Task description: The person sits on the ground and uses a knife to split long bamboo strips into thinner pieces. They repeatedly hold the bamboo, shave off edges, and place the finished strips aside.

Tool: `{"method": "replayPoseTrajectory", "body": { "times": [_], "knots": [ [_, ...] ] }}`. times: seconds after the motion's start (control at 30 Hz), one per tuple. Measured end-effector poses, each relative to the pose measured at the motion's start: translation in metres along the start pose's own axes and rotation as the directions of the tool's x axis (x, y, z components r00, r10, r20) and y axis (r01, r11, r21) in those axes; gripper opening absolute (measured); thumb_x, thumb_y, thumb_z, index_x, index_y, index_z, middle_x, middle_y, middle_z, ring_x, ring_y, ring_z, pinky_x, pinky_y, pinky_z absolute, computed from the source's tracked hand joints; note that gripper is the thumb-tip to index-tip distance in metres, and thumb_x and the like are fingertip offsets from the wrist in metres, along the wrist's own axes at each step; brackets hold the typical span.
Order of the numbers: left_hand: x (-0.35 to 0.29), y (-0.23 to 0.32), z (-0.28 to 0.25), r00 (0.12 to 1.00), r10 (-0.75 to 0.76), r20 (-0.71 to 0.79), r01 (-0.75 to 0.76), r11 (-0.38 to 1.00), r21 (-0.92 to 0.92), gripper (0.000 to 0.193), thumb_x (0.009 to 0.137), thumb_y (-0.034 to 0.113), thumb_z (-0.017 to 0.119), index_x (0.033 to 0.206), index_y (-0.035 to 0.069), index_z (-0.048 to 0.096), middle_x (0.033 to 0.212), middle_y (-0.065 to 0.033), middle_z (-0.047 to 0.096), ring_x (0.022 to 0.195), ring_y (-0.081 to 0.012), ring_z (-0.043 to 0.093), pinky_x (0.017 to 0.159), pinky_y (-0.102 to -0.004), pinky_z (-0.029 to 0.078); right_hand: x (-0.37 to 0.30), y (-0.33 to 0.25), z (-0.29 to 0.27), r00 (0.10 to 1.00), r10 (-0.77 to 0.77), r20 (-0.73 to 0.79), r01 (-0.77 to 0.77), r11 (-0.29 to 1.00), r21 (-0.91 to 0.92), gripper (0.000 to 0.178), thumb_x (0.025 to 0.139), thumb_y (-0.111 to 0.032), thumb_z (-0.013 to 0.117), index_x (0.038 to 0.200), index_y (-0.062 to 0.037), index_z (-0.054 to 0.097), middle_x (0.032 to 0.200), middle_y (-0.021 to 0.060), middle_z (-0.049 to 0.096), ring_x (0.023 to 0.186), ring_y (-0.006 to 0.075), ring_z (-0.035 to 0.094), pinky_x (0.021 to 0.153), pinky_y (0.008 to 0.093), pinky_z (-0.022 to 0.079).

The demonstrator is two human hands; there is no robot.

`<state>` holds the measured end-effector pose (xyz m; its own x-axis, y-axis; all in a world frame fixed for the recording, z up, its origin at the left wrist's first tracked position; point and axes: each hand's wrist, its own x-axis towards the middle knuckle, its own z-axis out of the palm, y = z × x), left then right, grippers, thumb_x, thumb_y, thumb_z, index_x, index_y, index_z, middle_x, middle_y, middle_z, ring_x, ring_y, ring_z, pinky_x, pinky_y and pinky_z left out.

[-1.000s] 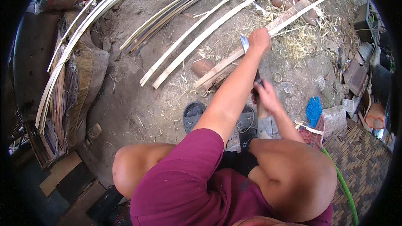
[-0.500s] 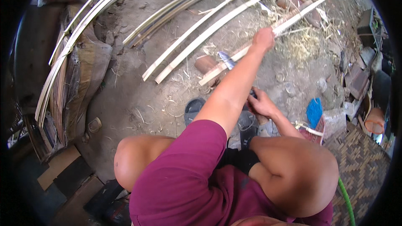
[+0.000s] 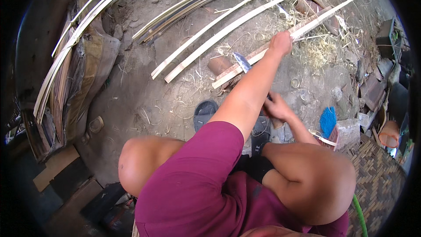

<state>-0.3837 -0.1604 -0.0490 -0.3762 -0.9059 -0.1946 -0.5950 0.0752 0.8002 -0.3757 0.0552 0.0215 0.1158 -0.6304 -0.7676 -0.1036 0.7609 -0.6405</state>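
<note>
My left hand (image 3: 280, 43) reaches out ahead, its fingers wrapped round a long pale bamboo strip (image 3: 322, 19). The strip slants from near left to far right, its near end close to a brown cylindrical piece (image 3: 219, 65) on the ground. A knife blade (image 3: 242, 62) lies across the strip near that end. Below my left forearm, my right hand (image 3: 278, 107) is closed round the dark knife handle, of which only a little shows. The forearm hides the middle of the knife.
Several split bamboo strips (image 3: 250, 15) lie ahead on the dirt, with another bundle (image 3: 72, 46) at the left. Shavings (image 3: 322, 50) are heaped at the right. Nearby are a blue mesh bundle (image 3: 327, 122), a woven mat (image 3: 379, 175) and my sandals (image 3: 205, 113).
The view has shifted slightly. More of the knife blade shows past my left forearm, and its angle on the strip differs a little. Both hands keep their grip.
</note>
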Motion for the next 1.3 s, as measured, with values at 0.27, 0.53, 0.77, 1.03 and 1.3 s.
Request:
{"method": "replayPoseTrajectory", "body": {
  "times": [0.27, 0.53, 0.77, 1.03, 1.3],
  "knots": [
    [0.009, -0.002, -0.006, 1.000, 0.002, 0.001, -0.002, 1.000, 0.029, 0.029, 0.093, 0.026, 0.059, 0.105, 0.001, 0.069, 0.104, -0.0265, 0.069, 0.099, -0.0427, 0.067, 0.091, -0.0496, 0.052, -0.009, 0.006, 0.029, 0.921, -0.118, 0.370, 0.222, 0.942, -0.252, 0.029, 0.101, -0.025, 0.051, 0.109, 0.0011, 0.060, 0.074, 0.0094, 0.065, 0.058, 0.0169, 0.063, 0.055, 0.0316, 0.053],
    [0.002, 0.004, -0.005, 0.999, 0.037, 0.016, -0.038, 0.998, 0.042, 0.030, 0.094, 0.026, 0.059, 0.105, 0.000, 0.067, 0.106, -0.0254, 0.069, 0.100, -0.0422, 0.067, 0.092, -0.0488, 0.052, -0.016, -0.004, 0.033, 0.811, -0.145, 0.567, 0.468, 0.742, -0.479, 0.029, 0.098, -0.025, 0.054, 0.102, 0.0017, 0.065, 0.071, 0.0099, 0.066, 0.058, 0.0156, 0.063, 0.056, 0.0324, 0.053],
    [0.009, 0.008, -0.008, 0.999, 0.034, -0.007, -0.033, 0.998, 0.053, 0.034, 0.094, 0.029, 0.059, 0.110, -0.001, 0.064, 0.108, -0.0246, 0.068, 0.103, -0.0410, 0.066, 0.094, -0.0472, 0.051, -0.002, 0.014, 0.027, 0.961, -0.229, 0.152, 0.256, 0.948, -0.190, 0.026, 0.095, -0.018, 0.058, 0.108, 0.0048, 0.059, 0.076, 0.0093, 0.064, 0.061, 0.0152, 0.062, 0.054, 0.0311, 0.052],
    [0.003, 0.012, -0.015, 0.999, 0.027, 0.022, -0.028, 0.998, 0.059, 0.035, 0.095, 0.029, 0.059, 0.112, -0.001, 0.063, 0.108, -0.0235, 0.068, 0.102, -0.0405, 0.066, 0.094, -0.0484, 0.051, -0.008, 0.013, 0.034, 0.721, -0.387, 0.574, 0.641, 0.687, -0.342, 0.026, 0.096, -0.020, 0.057, 0.108, 0.0028, 0.061, 0.073, 0.0082, 0.064, 0.059, 0.0139, 0.060, 0.050, 0.0310, 0.050],
    [0.017, 0.009, -0.025, 0.994, -0.008, 0.110, -0.004, 0.994, 0.106, 0.030, 0.095, 0.025, 0.057, 0.112, 0.002, 0.068, 0.111, -0.0221, 0.069, 0.105, -0.0405, 0.066, 0.093, -0.0479, 0.052, 0.020, -0.001, -0.010, 0.985, -0.138, -0.108, 0.163, 0.949, 0.270, 0.029, 0.102, -0.025, 0.052, 0.112, 0.0024, 0.055, 0.070, 0.0074, 0.061, 0.057, 0.0143, 0.060, 0.048, 0.0304, 0.050]
  ]
}}
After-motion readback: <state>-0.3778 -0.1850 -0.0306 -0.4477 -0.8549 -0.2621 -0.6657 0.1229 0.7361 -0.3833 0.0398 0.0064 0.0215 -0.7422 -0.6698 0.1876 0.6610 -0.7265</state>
